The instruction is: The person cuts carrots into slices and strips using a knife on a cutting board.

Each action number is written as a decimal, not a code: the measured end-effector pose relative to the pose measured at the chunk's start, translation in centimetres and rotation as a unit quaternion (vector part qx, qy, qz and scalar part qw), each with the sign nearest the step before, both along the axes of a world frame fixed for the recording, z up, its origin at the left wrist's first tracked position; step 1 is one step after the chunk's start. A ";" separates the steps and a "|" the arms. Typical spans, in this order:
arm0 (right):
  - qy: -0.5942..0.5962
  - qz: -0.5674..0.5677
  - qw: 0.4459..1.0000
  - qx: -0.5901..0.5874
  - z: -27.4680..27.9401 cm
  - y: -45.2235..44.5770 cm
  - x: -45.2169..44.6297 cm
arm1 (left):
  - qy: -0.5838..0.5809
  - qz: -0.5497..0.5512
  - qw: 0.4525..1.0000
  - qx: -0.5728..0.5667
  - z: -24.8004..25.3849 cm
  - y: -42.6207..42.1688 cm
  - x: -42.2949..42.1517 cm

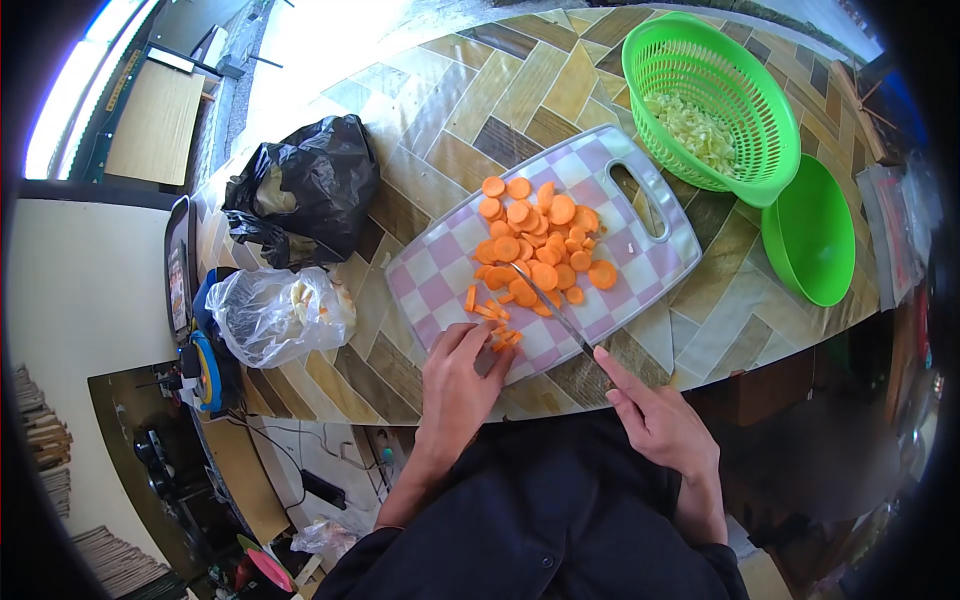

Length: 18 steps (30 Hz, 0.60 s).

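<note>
A purple-and-white checked cutting board (425, 270) lies on the table with a pile of carrot slices (545, 245) across its middle. My right hand (660, 420) grips a knife (560, 318), index finger stretched along it; the blade points up and left, its tip at the pile's lower edge. At the board's near edge, my left hand (460, 385) has bent fingers, with thumb and fingertips around small cut carrot pieces (507, 339). A few carrot strips (471, 297) lie just beyond those fingertips.
A green colander (780, 125) with shredded pale vegetable (695, 132) stands at the back right, a green bowl (815, 235) beside it. To the left sit a black plastic bag (335, 185) and a clear plastic bag (265, 320). The patterned table (480, 115) has a curved near edge.
</note>
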State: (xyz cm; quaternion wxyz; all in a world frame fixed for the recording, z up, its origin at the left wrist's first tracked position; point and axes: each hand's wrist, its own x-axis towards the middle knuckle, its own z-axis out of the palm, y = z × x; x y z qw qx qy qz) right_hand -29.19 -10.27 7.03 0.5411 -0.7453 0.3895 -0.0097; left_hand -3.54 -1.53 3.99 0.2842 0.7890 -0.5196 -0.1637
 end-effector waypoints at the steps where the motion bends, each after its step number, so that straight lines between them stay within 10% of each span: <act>1: -0.001 -0.001 1.000 0.001 -0.1 0.0 0.0 | 0.008 -0.002 1.000 0.003 -0.2 0.1 0.1; 18: 0.011 0.014 1.000 0.009 0.0 -0.7 0.3 | -0.084 -0.114 0.990 -0.002 0.9 -1.7 4.3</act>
